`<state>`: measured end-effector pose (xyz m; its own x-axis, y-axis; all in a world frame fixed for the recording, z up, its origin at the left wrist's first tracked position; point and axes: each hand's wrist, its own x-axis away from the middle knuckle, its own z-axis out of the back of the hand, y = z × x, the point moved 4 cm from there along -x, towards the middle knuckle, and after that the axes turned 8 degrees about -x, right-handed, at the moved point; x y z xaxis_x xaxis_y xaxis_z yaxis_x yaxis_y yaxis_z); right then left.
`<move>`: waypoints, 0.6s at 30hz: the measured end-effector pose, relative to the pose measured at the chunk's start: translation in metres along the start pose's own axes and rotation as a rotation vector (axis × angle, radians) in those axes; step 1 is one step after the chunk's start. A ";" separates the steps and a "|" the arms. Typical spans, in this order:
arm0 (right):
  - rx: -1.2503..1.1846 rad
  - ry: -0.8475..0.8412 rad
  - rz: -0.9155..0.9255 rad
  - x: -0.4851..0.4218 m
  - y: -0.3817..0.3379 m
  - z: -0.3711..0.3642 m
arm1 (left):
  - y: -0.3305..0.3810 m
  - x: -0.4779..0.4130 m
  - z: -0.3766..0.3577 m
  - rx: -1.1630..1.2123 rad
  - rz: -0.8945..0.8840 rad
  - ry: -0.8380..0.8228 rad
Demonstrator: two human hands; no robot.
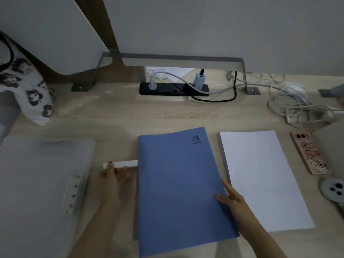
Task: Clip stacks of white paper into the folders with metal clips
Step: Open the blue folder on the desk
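dimly, pale wood desk [115, 112] under blue folder [176, 183] meets grey wall [223, 25].

One view only: head cam, wide-angle, pitched forward and down over the worktop [115, 108]. Blue folder [176, 183] sits low-centre, close under the lens. Left hand [113, 175] and right hand [229, 196] come in from the bottom edge on either side of the folder. Beyond the folder, the view reaches the power strip [173, 88] and the wall [223, 25]. Straight edges bow near the borders.
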<state>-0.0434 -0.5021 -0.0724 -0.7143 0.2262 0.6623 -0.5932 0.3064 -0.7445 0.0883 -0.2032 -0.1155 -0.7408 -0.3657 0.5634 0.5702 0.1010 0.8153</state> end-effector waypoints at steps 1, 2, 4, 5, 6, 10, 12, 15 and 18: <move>0.011 -0.006 -0.001 0.000 0.000 0.000 | 0.005 -0.004 0.001 -0.019 0.010 -0.015; 0.020 -0.004 -0.001 -0.001 0.002 0.000 | 0.006 -0.009 0.001 -0.061 0.029 -0.037; 0.069 0.033 0.012 -0.002 0.004 -0.002 | 0.004 -0.011 -0.002 -0.170 0.062 -0.095; 0.113 0.065 0.023 -0.004 0.005 -0.003 | 0.001 -0.010 -0.004 -0.255 0.047 -0.114; 0.167 0.096 0.038 -0.005 0.006 -0.004 | -0.001 -0.005 -0.007 -0.342 -0.001 -0.127; 0.476 0.207 0.132 -0.009 0.009 -0.011 | -0.013 0.041 -0.033 -0.612 -0.243 -0.325; 0.623 0.226 0.163 -0.008 0.009 -0.017 | -0.020 0.057 -0.043 -0.691 -0.298 -0.432; 0.613 0.183 0.145 -0.005 0.010 -0.024 | -0.018 0.065 -0.046 -0.731 -0.297 -0.457; 0.568 0.200 0.193 0.000 0.011 -0.025 | -0.014 0.074 -0.047 -0.703 -0.315 -0.480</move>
<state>-0.0407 -0.4759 -0.0778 -0.7775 0.4140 0.4734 -0.6044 -0.2838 -0.7444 0.0424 -0.2753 -0.0912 -0.8774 0.1603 0.4521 0.2849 -0.5842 0.7599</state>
